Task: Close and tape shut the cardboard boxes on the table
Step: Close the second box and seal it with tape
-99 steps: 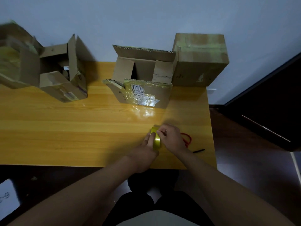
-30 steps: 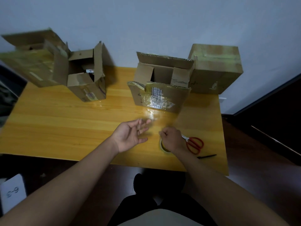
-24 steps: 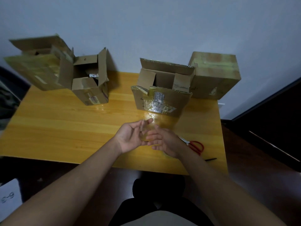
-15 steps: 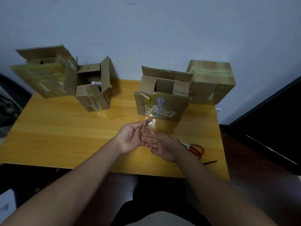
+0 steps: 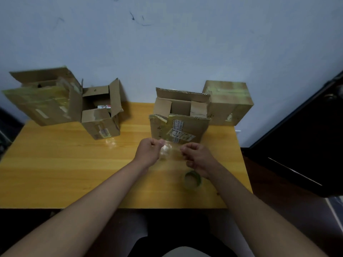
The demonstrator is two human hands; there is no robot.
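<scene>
Cardboard stock on the counter (image 5: 55,164) comprises four boxes along the wall edge. Taking the tape roll (image 5: 192,179) as landmark, lying flat near the front right of the counter: the sealed box (image 5: 227,102) stands beyond it and to the right, flaps down and taped across the top. The middle box (image 5: 179,127) stands directly beyond the roll, flaps standing up, not closed. Two further open boxes, the small box (image 5: 100,115) and the large box (image 5: 39,101), stand well to the left of the roll, touching one another.

Grip state: left hand (image 5: 148,153) and right hand (image 5: 199,157) are raised just beyond the roll, each with fingers curled, pinching an end of a clear tape strip (image 5: 169,151) stretched between them. The right hand is just above the roll.

Assessment: one box finished, three outstanding. The strip appears intended for the middle box, whose flaps must first be folded down.
</scene>
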